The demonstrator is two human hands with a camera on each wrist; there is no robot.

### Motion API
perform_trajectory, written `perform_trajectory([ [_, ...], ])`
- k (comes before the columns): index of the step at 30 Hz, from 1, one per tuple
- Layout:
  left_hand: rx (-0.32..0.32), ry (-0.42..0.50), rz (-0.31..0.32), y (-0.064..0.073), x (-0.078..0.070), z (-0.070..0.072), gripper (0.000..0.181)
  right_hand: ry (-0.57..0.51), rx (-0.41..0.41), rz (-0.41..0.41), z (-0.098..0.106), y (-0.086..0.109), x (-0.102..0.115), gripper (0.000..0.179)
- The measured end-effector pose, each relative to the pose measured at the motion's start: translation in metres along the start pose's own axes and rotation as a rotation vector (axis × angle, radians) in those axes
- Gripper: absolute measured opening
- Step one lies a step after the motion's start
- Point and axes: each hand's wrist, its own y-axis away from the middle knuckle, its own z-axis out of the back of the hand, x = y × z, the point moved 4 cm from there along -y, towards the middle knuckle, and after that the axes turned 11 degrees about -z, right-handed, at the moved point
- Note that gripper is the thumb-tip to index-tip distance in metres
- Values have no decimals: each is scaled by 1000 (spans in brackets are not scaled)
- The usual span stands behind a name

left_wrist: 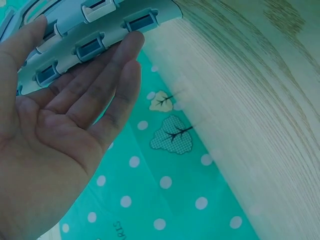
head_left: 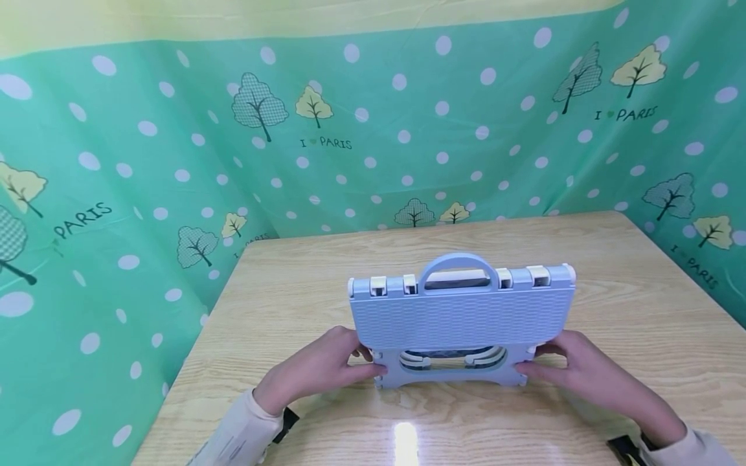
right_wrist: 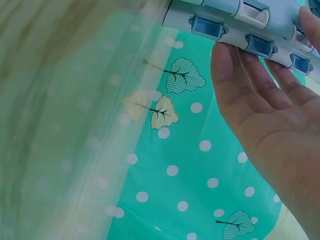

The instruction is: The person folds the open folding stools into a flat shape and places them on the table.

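Observation:
A light blue plastic folding step stool (head_left: 460,320) stands partly folded on the table, right of the middle in the head view. Its woven-textured top panel tilts toward me, and an arched handle (head_left: 457,260) rises from the upper edge beside white hinge pieces. My left hand (head_left: 326,364) grips the left side of the lower leg panel (head_left: 399,377), thumb in front and fingers behind. On the opposite side my right hand (head_left: 585,372) holds the same panel likewise. Both wrist views show the hinged edge (left_wrist: 90,47) between thumb and fingers.
The stool is on a light wood-grain table (head_left: 303,285). Behind and to both sides hangs a green curtain (head_left: 326,188) with white dots and printed trees. A bright light reflection lies on the tabletop near the front.

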Motion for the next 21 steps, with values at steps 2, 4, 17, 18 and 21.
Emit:
perform_trajectory([
  [2,1,5,3,0,0,0,50,1,-4,9,0,0,0,56],
  [4,1,14,10,0,0,0,51,4,-6,11,0,0,0,56],
  [17,2,2,-5,0,2,-2,48,12,-23,9,0,0,1,54],
  [18,1,3,0,0,2,-2,48,11,-24,8,0,-1,1,53],
  [21,2,-3,7,0,3,-2,46,10,-21,1,0,-1,1,52],
])
